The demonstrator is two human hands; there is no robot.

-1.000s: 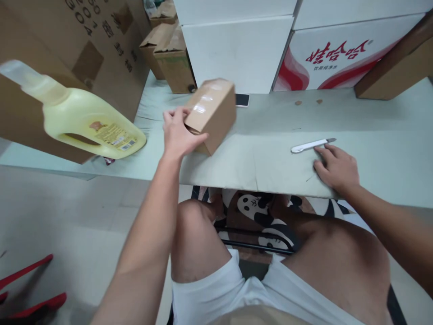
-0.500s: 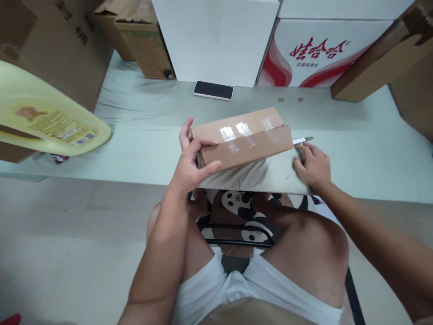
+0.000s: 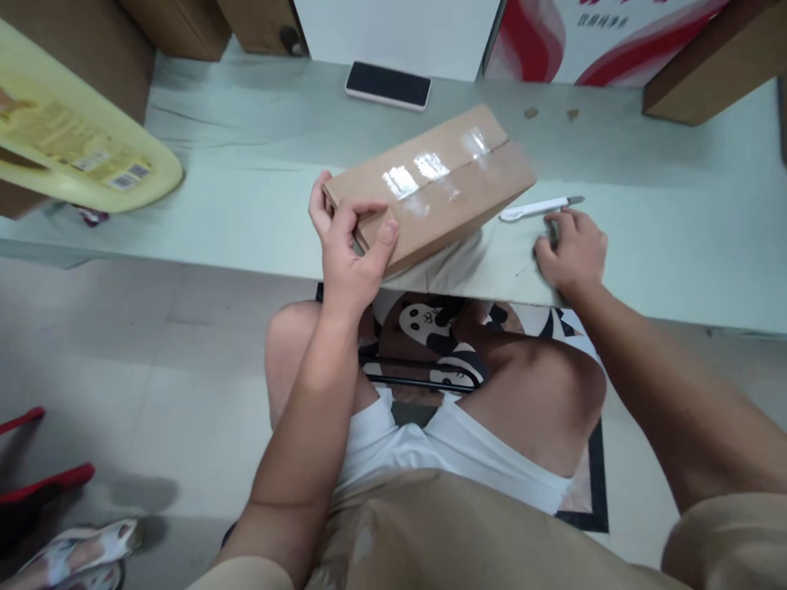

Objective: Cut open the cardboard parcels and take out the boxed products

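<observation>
My left hand [image 3: 352,254] grips a small brown cardboard box [image 3: 448,184] by its left end, thumb on the near side and fingers over the top and far end. The box is tilted, with shiny strips of clear tape across its top seam. To its right, a white-handled craft knife [image 3: 541,208] lies on the table, its grey tip pointing right. My right hand [image 3: 576,250] is just below the knife, fingers bent with thumb and forefinger apart. Its fingertips are close to the handle; whether they touch it I cannot tell.
On the pale green tabletop [image 3: 246,188] a black-faced phone [image 3: 388,85] lies beyond the box. A large yellow bottle [image 3: 79,139] stands at left. White cartons [image 3: 399,33] and a brown box [image 3: 707,65] line the back. Another person's sandalled feet [image 3: 92,549] show at lower left.
My left hand has tilted and turned the box, its right end swinging away from me. The knife now shows in full beside it. The camera view has shifted downward.
</observation>
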